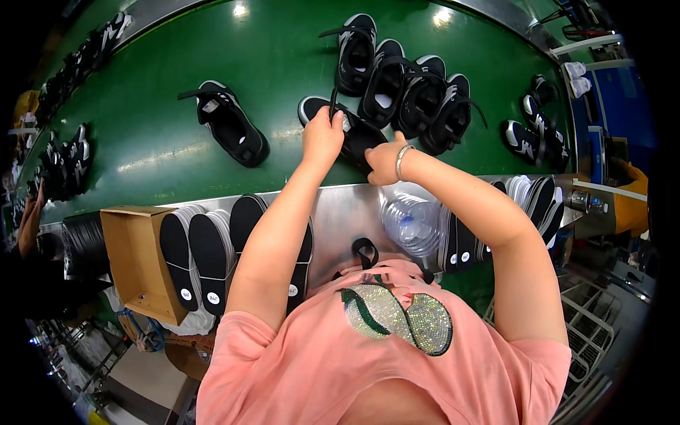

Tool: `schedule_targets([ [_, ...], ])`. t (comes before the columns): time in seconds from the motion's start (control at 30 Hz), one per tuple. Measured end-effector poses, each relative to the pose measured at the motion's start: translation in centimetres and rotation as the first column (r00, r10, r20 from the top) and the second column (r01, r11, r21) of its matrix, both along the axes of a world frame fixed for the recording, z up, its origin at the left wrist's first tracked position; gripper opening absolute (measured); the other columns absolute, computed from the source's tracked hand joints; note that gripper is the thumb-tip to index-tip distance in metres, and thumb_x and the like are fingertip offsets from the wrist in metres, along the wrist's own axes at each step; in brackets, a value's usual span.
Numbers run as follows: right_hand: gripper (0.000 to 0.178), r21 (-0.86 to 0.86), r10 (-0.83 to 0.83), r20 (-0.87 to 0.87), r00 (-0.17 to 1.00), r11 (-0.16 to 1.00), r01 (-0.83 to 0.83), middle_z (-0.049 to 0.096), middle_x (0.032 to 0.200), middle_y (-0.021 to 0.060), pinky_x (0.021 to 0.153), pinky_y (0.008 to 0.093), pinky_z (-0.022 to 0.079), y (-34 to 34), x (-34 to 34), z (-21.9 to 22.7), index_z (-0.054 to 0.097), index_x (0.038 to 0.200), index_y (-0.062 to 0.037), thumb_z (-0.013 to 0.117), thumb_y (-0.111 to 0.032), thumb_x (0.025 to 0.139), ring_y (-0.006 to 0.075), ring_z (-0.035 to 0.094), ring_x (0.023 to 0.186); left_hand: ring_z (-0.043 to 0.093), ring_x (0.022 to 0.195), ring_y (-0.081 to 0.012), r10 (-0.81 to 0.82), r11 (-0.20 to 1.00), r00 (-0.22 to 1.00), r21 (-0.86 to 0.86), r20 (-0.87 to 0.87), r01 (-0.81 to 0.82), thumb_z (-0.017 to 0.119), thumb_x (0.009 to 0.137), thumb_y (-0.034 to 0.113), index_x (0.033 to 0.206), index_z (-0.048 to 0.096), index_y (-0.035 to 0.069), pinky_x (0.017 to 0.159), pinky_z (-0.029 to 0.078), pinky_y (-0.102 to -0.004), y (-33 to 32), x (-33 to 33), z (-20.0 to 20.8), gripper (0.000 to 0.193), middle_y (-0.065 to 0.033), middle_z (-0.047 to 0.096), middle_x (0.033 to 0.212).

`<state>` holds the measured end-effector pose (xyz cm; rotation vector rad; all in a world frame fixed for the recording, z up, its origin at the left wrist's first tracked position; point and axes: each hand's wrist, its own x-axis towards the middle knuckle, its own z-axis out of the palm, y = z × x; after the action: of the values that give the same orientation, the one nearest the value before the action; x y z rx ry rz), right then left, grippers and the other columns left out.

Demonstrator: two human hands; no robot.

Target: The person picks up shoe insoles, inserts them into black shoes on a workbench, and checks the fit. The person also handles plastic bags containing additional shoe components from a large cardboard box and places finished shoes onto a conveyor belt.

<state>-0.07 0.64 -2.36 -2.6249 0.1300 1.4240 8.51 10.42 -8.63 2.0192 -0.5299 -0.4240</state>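
Observation:
At the near edge of the green table (159, 134) lies a black sneaker (360, 140) with a pale toe rim, its toe toward the far left. My left hand (323, 140) is closed in a pinch on its upright black strap. My right hand (386, 159), a bracelet at its wrist, is closed around the heel. My fingers hide part of the opening. Just beyond stand several similar shoes in a row, among them a black shoe (382, 81) touching its neighbours. A single black shoe (230, 127) stands apart to the left, its strap out sideways.
Bundled black insoles (212, 258) and an open cardboard box (142, 265) line the table's near edge at left. Stacked clear plastic pieces (411, 221) and more insoles (542, 198) lie at right. More shoes (535, 134) sit far right. Another person's hand (30, 216) shows at far left.

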Motion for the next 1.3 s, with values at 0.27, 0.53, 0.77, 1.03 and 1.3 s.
schedule_targets([
  [0.27,0.038,0.744,-0.909,-0.163,0.383,0.141,0.653,0.059,0.089,0.0064,0.064,0.0272,0.042,-1.6,-0.6,-4.9,0.055,0.097,-0.0015,0.055,-0.035,0.079,0.0128,0.053,0.078,0.053,0.062,-0.0157,-0.043,0.998,0.985,-0.045,-0.164,0.036,0.051,0.083,0.023,0.089,0.056,0.001,0.058,0.041,-0.0296,0.4,-0.3,0.3,0.023,-0.0086,0.058,0.067],
  [0.53,0.021,0.778,-0.977,-0.212,-0.027,-0.185,0.601,0.056,0.061,0.0044,0.05,0.0235,0.042,0.1,0.8,-5.5,0.057,0.069,-0.0022,0.061,-0.02,0.077,0.0118,0.051,0.051,0.051,0.059,-0.0153,-0.013,0.999,0.995,-0.032,-0.097,0.01,0.049,0.084,0.025,0.089,0.055,0.0,0.056,0.04,-0.0294,0.5,-0.1,-0.3,0.026,-0.0095,0.057,0.066],
  [0.77,0.015,0.921,-0.91,-0.349,0.222,-0.29,0.259,0.058,0.071,0.0056,0.072,0.0284,0.044,-2.6,-4.6,2.4,0.054,0.07,-0.0026,0.055,-0.015,0.079,0.0149,0.056,0.066,0.054,0.071,-0.0347,0.041,0.995,0.923,0.065,0.383,-0.071,0.053,0.078,0.014,0.094,0.055,0.009,0.062,0.043,-0.0433,1.7,2.1,1.7,0.017,-0.0165,0.057,0.075],
  [1.03,0.008,0.211,-0.302,0.758,0.578,0.952,0.22,0.058,0.064,0.0058,0.054,0.0324,0.044,-0.7,-17.7,6.8,0.058,0.073,-0.006,0.06,-0.009,0.065,0.0237,0.057,0.06,0.05,0.089,-0.0248,-0.12,0.985,0.496,0.166,0.86,-0.049,0.059,0.07,0.014,0.097,0.055,0.009,0.078,0.035,-0.0392,-1.9,6.5,7.5,0.027,-0.0062,0.056,0.09],
  [1.3,0.012,0.068,-0.344,0.745,0.572,0.891,0.448,0.057,0.063,0.0063,0.053,0.0362,0.045,-2.0,-20.5,7.3,0.055,0.079,-0.0095,0.052,-0.02,0.073,0.0244,0.057,0.056,0.057,0.084,-0.0293,-0.598,0.641,0.699,0.757,0.392,0.125,0.064,0.063,0.035,0.087,0.057,0.005,0.074,0.043,-0.0405,-11.3,3.5,3.6,0.039,-0.0169,0.06,0.088],
])
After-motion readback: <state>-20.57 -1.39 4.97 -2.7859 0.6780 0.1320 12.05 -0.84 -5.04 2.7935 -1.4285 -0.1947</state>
